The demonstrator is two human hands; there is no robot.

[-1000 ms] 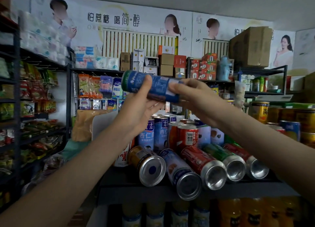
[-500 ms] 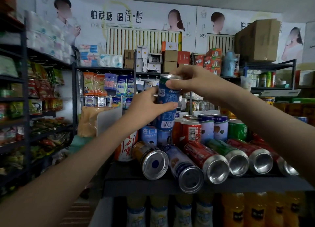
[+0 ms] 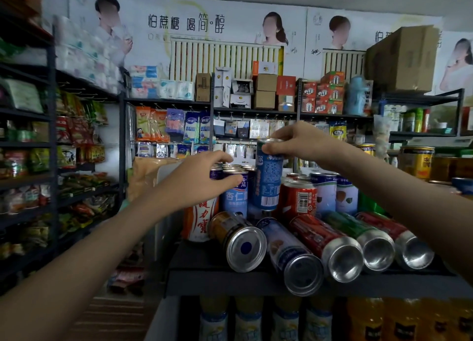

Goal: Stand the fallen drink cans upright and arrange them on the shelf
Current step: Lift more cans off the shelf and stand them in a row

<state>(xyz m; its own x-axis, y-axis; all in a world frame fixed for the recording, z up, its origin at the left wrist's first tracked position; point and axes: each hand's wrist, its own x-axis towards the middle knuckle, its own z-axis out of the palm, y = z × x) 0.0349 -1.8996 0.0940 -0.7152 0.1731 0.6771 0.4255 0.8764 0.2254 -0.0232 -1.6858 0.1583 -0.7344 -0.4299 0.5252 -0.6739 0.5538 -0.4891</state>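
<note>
My right hand point(image 3: 299, 141) grips the top rim of a tall blue can point(image 3: 267, 182), held upright and low among the standing cans at the back of the dark shelf point(image 3: 256, 284). With loosely curved fingers, my left hand point(image 3: 202, 179) lies against the standing blue-white can point(image 3: 234, 197) to the left. It holds nothing. Several cans lie on their sides along the shelf front, bases toward me: a gold one point(image 3: 238, 241), a blue-white one point(image 3: 291, 256), a red one point(image 3: 327, 246), a green one point(image 3: 363, 241) and another red one point(image 3: 401, 241).
Behind the fallen row stand a red can point(image 3: 298, 200) and an orange-and-white can point(image 3: 202, 220). Bottled drinks point(image 3: 281, 320) fill the shelf below. Snack racks point(image 3: 51, 161) line the left aisle, and gold tins point(image 3: 417, 161) sit at the right.
The blue can went from lying across both hands to upright, then came down among the standing cans. My left hand let go of it and moved left and lower.
</note>
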